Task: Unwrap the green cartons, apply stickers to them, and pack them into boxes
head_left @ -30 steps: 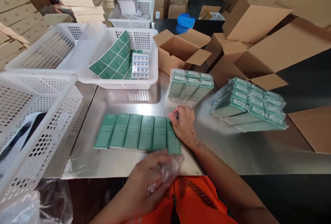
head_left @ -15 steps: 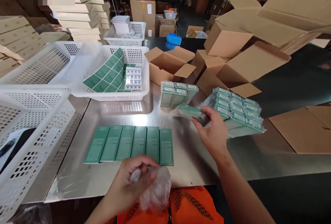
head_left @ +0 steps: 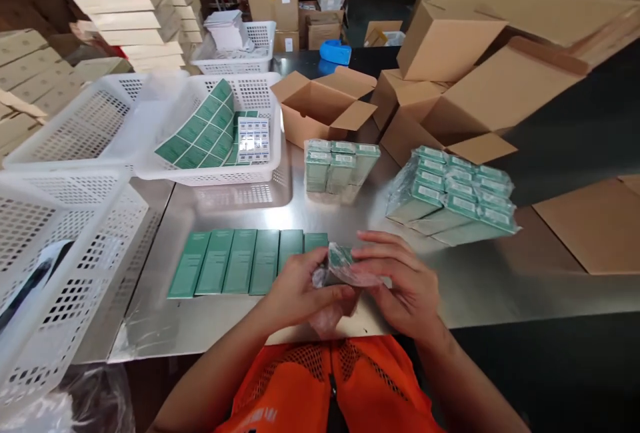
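Note:
In front of the orange vest, my left hand (head_left: 300, 289) is closed around a small green box (head_left: 341, 256) in clear plastic wrap. Crumpled clear plastic (head_left: 326, 319) hangs below the fingers of that hand. My right hand (head_left: 403, 283) is at the box's right side, its fingers and thumb on the loose plastic wrap (head_left: 367, 278). Several unwrapped green boxes (head_left: 240, 263) lie side by side on the metal table (head_left: 210, 326), the rightmost partly hidden by my left hand. Beyond them stand a small group of wrapped green boxes (head_left: 343, 166) and a larger bundle (head_left: 455, 196) to the right.
White perforated baskets (head_left: 220, 179) stand at the left, one holding green label sheets (head_left: 205, 129) and a white label sheet (head_left: 254, 139). Open cardboard boxes (head_left: 320, 106) are at the back and right. A flat cardboard piece (head_left: 595, 226) lies far right. Part of another person shows top left.
My right hand has brought a wrapped green box from beside the bundles to my left hand, which now grips it. Both hands have come together near the vest.

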The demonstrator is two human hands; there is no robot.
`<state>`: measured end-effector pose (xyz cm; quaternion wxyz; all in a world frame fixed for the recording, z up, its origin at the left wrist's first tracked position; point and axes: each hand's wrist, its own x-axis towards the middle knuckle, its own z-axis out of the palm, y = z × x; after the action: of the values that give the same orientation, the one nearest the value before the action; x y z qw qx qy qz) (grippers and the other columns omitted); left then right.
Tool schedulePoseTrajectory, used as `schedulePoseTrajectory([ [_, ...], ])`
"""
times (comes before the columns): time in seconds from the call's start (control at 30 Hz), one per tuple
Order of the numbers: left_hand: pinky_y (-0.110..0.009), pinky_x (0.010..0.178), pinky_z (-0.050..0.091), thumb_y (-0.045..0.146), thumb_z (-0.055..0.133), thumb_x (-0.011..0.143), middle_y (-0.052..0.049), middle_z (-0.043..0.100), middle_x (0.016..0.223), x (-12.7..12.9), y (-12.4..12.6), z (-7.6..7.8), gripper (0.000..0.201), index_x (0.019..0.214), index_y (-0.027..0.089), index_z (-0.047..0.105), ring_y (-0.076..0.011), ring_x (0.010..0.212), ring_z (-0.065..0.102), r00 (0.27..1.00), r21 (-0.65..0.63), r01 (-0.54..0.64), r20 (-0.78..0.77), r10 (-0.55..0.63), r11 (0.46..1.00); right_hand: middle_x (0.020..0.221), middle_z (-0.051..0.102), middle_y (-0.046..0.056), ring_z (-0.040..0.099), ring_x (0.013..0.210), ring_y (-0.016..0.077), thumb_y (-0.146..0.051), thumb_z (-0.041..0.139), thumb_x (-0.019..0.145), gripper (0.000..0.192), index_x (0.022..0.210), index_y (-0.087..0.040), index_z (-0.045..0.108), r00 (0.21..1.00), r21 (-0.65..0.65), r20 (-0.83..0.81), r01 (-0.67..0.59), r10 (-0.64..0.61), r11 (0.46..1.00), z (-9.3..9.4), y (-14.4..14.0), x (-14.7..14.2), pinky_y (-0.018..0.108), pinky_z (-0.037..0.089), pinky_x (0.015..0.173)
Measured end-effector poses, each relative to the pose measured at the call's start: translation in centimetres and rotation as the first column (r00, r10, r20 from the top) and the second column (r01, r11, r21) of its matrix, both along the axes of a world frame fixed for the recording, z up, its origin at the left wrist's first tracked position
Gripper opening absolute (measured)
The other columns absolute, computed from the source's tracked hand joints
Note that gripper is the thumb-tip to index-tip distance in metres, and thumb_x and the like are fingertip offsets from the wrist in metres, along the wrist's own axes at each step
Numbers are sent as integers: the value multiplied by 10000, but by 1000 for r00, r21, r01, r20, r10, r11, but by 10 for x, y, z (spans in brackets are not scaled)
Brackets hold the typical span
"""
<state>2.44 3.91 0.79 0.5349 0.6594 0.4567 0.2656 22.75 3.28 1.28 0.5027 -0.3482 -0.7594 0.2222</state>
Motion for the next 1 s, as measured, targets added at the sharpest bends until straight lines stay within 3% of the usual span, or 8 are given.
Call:
schedulePoseTrajectory([
  [0.1,-250,607,397,407,764,792,7,683,798,3,-2,1,321,1003,181,678,-153,683,580,998,66,49,-48,-46,997,890,730,47,695,947,288,-215,590,936,212,1071,-324,713,991,64,-124,-48,55,997,0,-1,5,486,579,789],
  [0.23,-342,861,506,411,677,881,-113,670,1274,10,2,4,559,1386,234,517,-254,1102,644,989,338,100,71,-132,936,725,606,14,635,733,233,-279,672,897,131,1006,-345,700,970,146,-244,57,-20,988,-9,-4,9,437,563,676],
  [0.3,-380,968,493,345,605,933,-127,628,1356,14,7,9,389,1306,236,594,-267,1244,589,972,468,116,129,-197,876,689,543,5,588,682,214,-323,663,905,58,944,-345,700,978,162,-210,38,-3,986,-11,-3,11,425,553,655],
  [0.4,-354,914,524,233,592,932,-117,695,1233,22,15,16,100,952,206,686,-238,1144,655,946,520,135,185,-266,843,678,463,6,542,660,202,-390,602,940,133,877,-331,703,971,158,-239,42,-3,987,-15,-1,9,384,524,586],
  [0.6,-274,669,475,325,632,917,-23,638,786,38,12,4,171,801,212,579,-153,735,616,918,453,12,349,-190,892,650,373,-10,439,575,178,-454,580,942,237,787,-283,636,856,-53,-468,222,-221,974,-39,-10,-3,332,419,495],
  [0.77,-290,662,401,389,512,969,-14,527,775,53,14,-14,253,789,212,518,-159,716,511,986,448,-100,164,29,888,704,387,-22,443,604,159,-467,574,949,277,771,-258,537,723,-289,-569,271,-392,918,-57,-7,-12,326,417,579],
  [0.9,-288,642,358,543,423,977,1,501,766,54,24,-16,378,810,208,477,-155,700,461,996,113,33,77,-41,993,724,390,-28,439,629,159,-398,546,973,218,811,-260,497,674,-315,-582,330,-456,890,-63,3,-15,304,390,594],
  [1.0,-261,613,336,583,607,876,21,506,774,51,26,-19,415,811,206,447,-129,681,435,977,-106,125,186,-104,987,716,405,-24,427,623,167,-396,540,971,195,826,-269,511,653,-263,-599,387,-464,884,-63,7,-12,320,383,604],
])
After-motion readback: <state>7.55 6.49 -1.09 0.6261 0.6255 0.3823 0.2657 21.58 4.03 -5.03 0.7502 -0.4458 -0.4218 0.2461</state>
